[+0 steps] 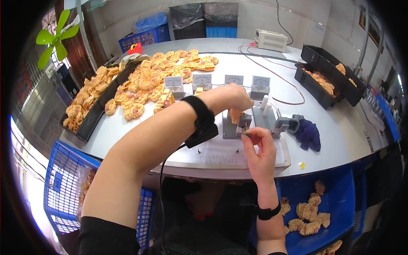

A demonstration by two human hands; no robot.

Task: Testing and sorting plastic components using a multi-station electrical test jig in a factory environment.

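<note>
My left hand (237, 97) reaches across from the left, over a grey test fixture (230, 131). Its fingers curl down and are partly hidden; what they grip cannot be made out. Directly under it, a tan plastic part (233, 115) sits in the fixture. Just below, my right hand (260, 148) pinches a small dark metal piece (247, 134) at the fixture's front between thumb and fingertips. Behind my left hand stand several analog panel meters (202, 80) in a row. White posts (267, 109) rise to the right of the hands, near a grey clamp (281, 124).
Many tan parts (144, 80) cover the table's left, beside a filled black tray (94, 114). A dark blue cloth (308, 135) lies right of the fixture. Black bins (316, 87) and a power supply (271, 40) stand farther back. A blue bin (340, 199) below right holds tan parts.
</note>
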